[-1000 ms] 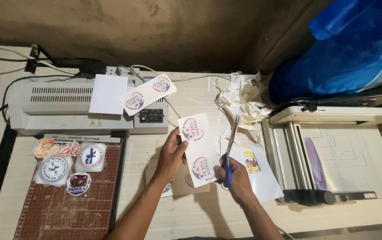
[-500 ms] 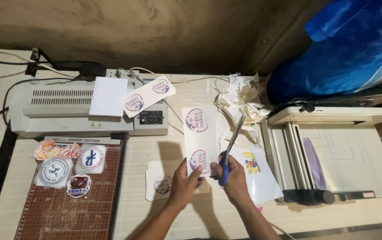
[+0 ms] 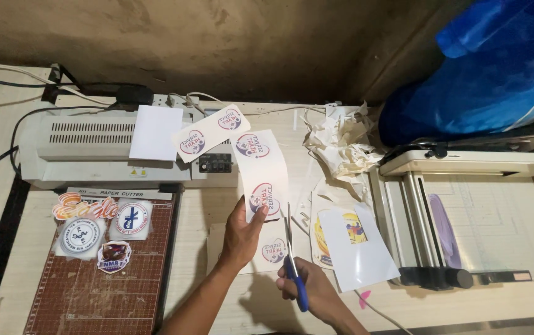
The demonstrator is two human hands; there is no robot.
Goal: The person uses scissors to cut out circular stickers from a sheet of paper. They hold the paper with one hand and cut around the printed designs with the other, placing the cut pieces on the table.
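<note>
A tall white sticker strip point(image 3: 259, 174), printed with round red-and-blue emblems, is held upright above the tabletop point(image 3: 205, 205) near the middle of the scene. Its long axis runs from near to far, leaning slightly left at the far end. The strip is pinched at its near left edge by the left hand point(image 3: 242, 229). Just to the right and nearer, the right hand point(image 3: 307, 291) is closed around the blue handles of a pair of scissors point(image 3: 292, 248). The blades are pointed away, almost parallel to the strip and close along its right edge. A laminator point(image 3: 93, 146) lies at the far left.
</note>
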